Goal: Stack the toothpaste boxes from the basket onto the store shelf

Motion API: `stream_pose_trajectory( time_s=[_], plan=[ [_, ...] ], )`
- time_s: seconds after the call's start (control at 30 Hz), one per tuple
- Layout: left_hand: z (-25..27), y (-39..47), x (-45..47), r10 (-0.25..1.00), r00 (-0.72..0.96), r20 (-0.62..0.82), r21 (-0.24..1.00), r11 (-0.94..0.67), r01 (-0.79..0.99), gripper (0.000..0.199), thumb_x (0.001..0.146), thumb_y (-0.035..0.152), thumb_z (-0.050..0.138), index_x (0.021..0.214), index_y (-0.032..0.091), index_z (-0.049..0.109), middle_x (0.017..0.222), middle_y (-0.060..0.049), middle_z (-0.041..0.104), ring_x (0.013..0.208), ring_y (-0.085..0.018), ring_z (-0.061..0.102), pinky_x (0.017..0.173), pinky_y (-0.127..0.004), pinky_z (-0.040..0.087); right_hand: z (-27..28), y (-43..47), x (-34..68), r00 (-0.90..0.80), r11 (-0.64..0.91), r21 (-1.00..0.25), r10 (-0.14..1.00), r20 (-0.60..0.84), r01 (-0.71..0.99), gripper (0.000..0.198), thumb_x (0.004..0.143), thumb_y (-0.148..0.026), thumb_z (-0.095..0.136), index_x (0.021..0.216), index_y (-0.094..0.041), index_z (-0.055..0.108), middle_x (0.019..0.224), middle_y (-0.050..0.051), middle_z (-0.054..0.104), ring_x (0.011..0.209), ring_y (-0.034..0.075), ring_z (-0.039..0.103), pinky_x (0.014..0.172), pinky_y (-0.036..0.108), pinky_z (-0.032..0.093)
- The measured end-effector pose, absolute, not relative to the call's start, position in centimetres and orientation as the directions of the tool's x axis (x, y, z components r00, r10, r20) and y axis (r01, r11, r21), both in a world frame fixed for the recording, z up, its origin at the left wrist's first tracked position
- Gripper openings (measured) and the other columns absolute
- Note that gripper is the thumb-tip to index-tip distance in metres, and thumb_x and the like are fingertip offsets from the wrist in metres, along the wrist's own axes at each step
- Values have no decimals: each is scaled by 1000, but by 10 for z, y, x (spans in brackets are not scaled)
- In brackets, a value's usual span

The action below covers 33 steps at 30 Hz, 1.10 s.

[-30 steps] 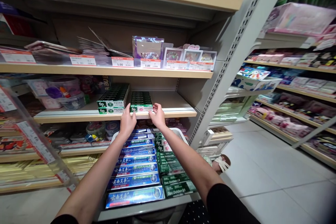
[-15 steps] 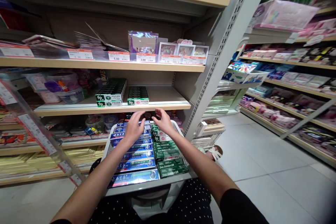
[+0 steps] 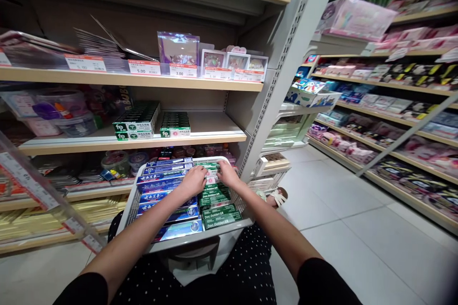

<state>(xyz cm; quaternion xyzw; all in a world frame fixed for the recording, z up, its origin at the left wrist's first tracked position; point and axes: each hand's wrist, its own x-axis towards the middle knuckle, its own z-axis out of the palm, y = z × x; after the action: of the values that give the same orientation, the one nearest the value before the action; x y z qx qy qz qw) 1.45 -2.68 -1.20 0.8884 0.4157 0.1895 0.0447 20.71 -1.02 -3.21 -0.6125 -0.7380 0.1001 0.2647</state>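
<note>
A white basket (image 3: 133, 200) rests at my lap, packed with toothpaste boxes. Blue toothpaste boxes (image 3: 162, 182) fill its left side. On the right lie dark green Doc.Golden boxes (image 3: 222, 217), with green-and-white toothpaste boxes (image 3: 212, 175) behind them. My left hand (image 3: 194, 181) has its fingers curled on the left end of those green-and-white boxes. At their other end, my right hand (image 3: 228, 175) closes its fingers on them. Both hands are inside the basket's outline; how many boxes they grip, I cannot tell.
Green-and-white boxes stand in two stacks (image 3: 138, 123) (image 3: 175, 125) on the shelf (image 3: 211, 140) ahead. Plastic tubs (image 3: 71, 112) sit to their left. A grey upright post (image 3: 275, 81) borders the shelf on the right. A price-label strip (image 3: 46, 190) slants at left.
Both hands have come down from above the basket's far end onto the green-and-white boxes and closed on them. The view has shifted right.
</note>
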Motion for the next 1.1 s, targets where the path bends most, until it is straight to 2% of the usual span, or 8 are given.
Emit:
stream_pose_trajectory(
  time_s=[0.13, 0.27, 0.5, 0.73, 0.9, 1.03, 1.1],
  plan=[
    [-22, -26, 36, 820, 539, 194, 46, -556, 830, 40, 81, 7, 52, 120, 5, 60, 120, -23, 60, 114, -31, 55, 98, -42, 41, -50, -16, 200, -58, 138, -409, 977, 203, 902, 39, 71, -11, 69, 109, -14, 58, 121, 15, 57, 107, 27, 58, 97, 37, 45],
    [-37, -28, 54, 893, 438, 102, -56, -434, 899, 52, 85, 7, 46, 136, -1, 47, 139, -29, 47, 125, -33, 49, 102, -43, 36, -59, -18, 198, -28, 117, -409, 976, 217, 905, 41, 76, -13, 64, 116, -12, 55, 124, 17, 54, 113, 28, 55, 100, 37, 43],
    [-56, -30, 51, 890, 423, 171, -26, -425, 905, 56, 87, 7, 41, 143, 3, 40, 138, -27, 49, 132, -35, 41, 105, -47, 32, -71, -9, 204, 54, 75, -529, 973, 224, 845, 56, 75, -12, 63, 128, -13, 47, 119, 14, 58, 116, 27, 54, 102, 39, 41],
    [-62, -31, 45, 867, 428, 255, -60, -428, 902, 56, 86, 1, 34, 142, 0, 39, 136, -29, 50, 128, -33, 46, 103, -45, 36, -71, -8, 208, 99, 138, -629, 939, 328, 765, 38, 75, -17, 60, 113, -17, 56, 107, 10, 57, 101, 24, 56, 93, 40, 47],
    [-63, -30, 44, 859, 419, 295, 21, -444, 896, 59, 83, 0, 36, 142, -1, 38, 135, -30, 50, 127, -34, 48, 101, -47, 39, -65, -10, 213, 118, 231, -747, 917, 381, 623, 33, 78, -19, 57, 111, -18, 57, 100, 8, 55, 91, 22, 58, 86, 39, 51],
    [-60, -29, 40, 832, 422, 361, 210, -513, 832, 59, 85, 3, 38, 143, 5, 37, 139, -25, 49, 131, -33, 45, 104, -47, 39, -61, -10, 215, 201, 320, -813, 864, 461, 487, 29, 82, -28, 58, 110, -20, 59, 104, 8, 55, 91, 21, 59, 84, 38, 53],
    [-56, -27, 39, 821, 391, 417, 335, -538, 773, 55, 89, 8, 39, 144, 10, 38, 143, -21, 47, 135, -31, 41, 108, -46, 37, -60, -8, 217, 280, 337, -861, 846, 455, 381, 29, 82, -32, 59, 108, -19, 59, 107, 9, 55, 90, 19, 60, 83, 36, 53]
  ],
)
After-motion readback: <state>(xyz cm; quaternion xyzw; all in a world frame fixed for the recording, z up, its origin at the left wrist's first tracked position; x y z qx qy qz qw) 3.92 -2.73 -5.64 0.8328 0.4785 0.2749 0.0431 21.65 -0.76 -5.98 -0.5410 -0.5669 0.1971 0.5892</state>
